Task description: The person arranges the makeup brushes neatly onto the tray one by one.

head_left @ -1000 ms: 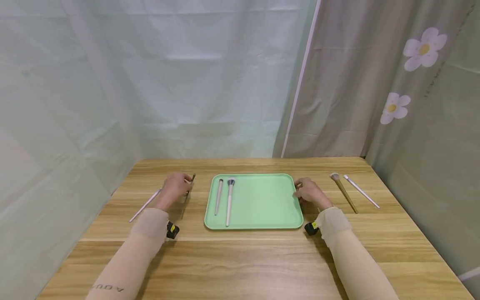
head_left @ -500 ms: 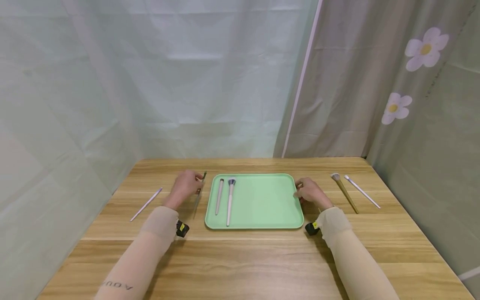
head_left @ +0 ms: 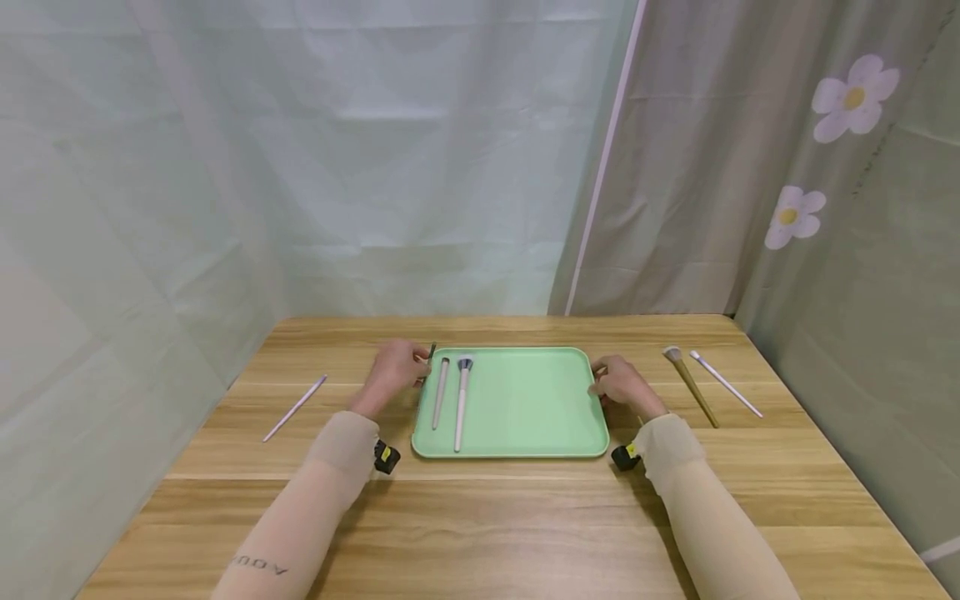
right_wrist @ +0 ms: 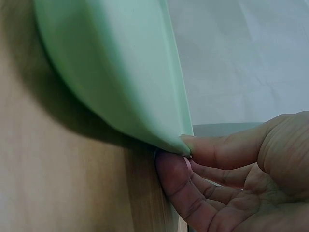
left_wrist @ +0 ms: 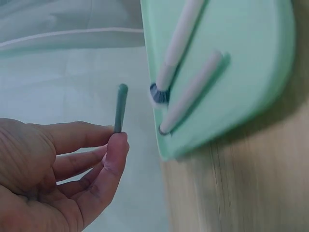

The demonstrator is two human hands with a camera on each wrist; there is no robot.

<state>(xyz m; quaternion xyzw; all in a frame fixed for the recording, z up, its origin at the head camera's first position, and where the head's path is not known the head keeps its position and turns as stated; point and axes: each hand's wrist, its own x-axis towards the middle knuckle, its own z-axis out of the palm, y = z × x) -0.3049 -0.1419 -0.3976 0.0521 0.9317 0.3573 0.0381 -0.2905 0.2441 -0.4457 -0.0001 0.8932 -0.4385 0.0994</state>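
My left hand (head_left: 397, 367) pinches a slim dark green makeup brush (left_wrist: 121, 104) between thumb and fingertips, at the left edge of the light green tray (head_left: 540, 404). Part of that brush is hidden by the hand. On the tray's left side lie two pale-handled makeup brushes, a thin one (head_left: 440, 396) and a fuller one (head_left: 461, 408), roughly side by side. At the opposite side my right hand (head_left: 624, 387) grips the tray's right rim, its thumb on top and a finger underneath in the right wrist view.
On the wooden table (head_left: 480, 525), a thin pale purple brush (head_left: 295, 408) lies left of the tray. To the right are a brush with a gold-brown handle (head_left: 693, 390) and another thin white brush (head_left: 726, 385). Curtains (head_left: 420, 167) hang behind the table.
My left hand has carried the dark green brush rightward, from the table beside the tray to the tray's left edge. The right hand stays on the rim.
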